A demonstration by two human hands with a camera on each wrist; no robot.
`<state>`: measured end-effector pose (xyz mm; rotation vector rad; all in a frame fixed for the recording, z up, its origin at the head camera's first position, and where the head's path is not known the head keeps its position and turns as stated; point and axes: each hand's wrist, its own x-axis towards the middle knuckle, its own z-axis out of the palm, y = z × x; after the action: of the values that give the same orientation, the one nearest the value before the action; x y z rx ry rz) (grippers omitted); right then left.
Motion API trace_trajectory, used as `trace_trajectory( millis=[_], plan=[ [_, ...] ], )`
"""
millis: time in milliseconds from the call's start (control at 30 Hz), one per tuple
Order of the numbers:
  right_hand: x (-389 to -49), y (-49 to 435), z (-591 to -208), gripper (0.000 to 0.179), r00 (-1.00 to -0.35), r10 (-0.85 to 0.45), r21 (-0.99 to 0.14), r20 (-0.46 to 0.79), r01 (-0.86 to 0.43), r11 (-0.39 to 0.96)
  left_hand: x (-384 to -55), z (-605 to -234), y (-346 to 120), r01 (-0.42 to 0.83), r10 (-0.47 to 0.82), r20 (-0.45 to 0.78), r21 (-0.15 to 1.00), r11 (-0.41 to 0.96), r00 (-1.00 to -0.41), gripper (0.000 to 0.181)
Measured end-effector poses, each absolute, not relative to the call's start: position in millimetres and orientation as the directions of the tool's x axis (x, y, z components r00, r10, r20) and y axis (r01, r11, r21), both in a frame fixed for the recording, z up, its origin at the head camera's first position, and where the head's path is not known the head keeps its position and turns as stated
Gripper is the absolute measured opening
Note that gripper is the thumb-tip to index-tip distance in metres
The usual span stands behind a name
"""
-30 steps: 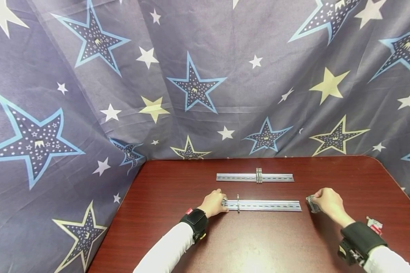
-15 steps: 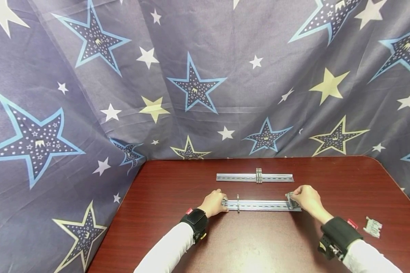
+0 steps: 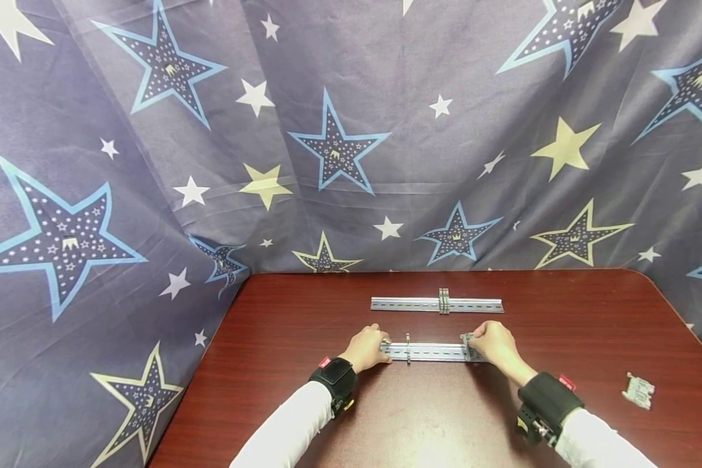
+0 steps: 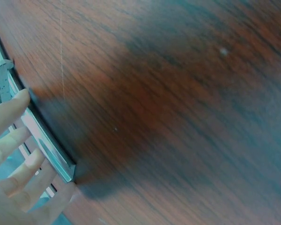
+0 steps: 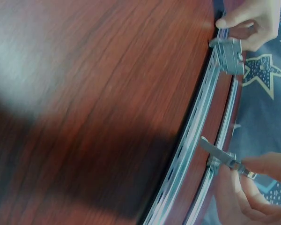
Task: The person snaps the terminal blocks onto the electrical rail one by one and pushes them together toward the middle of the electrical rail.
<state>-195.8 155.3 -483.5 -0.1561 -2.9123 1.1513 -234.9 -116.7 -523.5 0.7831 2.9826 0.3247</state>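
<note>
My left hand grips the left end of the nearer metal DIN rail, thumb on its near edge and fingers on the far side. One grey terminal block stands on this rail a little right of that hand; the left wrist view shows it just past the thumb. Between thumb and fingers, my right hand pinches another terminal block over the right part of the same rail. Seen from the right wrist, this thin block is held edge-on and tilted, apart from the mounted one.
Behind lies a second DIN rail with several terminal blocks clustered at its middle. A loose terminal block lies flat on the brown table at the right. A star-patterned cloth hangs along the table's back and left.
My right hand has carried its terminal block leftward, from beside the rail's right end to over the rail, and further left along it. The left hand has stayed in place.
</note>
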Motion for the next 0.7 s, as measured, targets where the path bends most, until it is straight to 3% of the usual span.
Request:
trace_trajectory(
  millis=[700],
  plan=[
    [-191.9,109.4,-497.3,0.004,-0.995,0.075,-0.774,-0.058,0.092,0.626,-233.3,-522.4,-116.7,0.481,0.488,0.021,0.207,0.852,-0.872,0.027]
  ],
)
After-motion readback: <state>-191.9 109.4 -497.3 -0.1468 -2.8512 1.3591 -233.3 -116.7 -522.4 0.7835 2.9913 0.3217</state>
